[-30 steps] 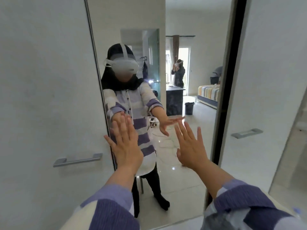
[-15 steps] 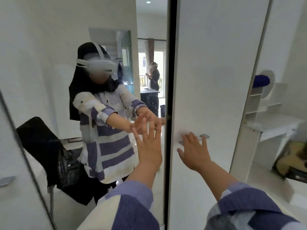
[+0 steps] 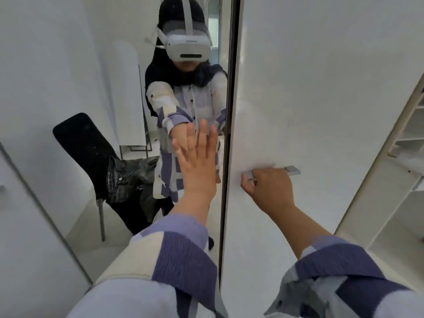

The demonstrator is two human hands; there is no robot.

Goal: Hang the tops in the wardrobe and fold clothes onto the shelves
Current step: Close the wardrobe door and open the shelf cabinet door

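Nearest the camera, two forearms in sleeves (image 3: 183, 260) patched purple, cream and pale blue reach forward. The left hand (image 3: 197, 166) is spread flat with its fingers straight and released, up against the mirror panel (image 3: 96, 72), while the right hand (image 3: 270, 188) has its fingers curled around the grey bar handle (image 3: 292, 170) on the white wardrobe door (image 3: 321, 88), which stands just right of the mirror's dark edge. Farther off, the mirror shows the person's reflection in a white headset (image 3: 188, 45), and a black chair (image 3: 85, 148) with dark clothes (image 3: 130, 177) heaped on its seat; open white shelves (image 3: 410, 125) stand at the far right.
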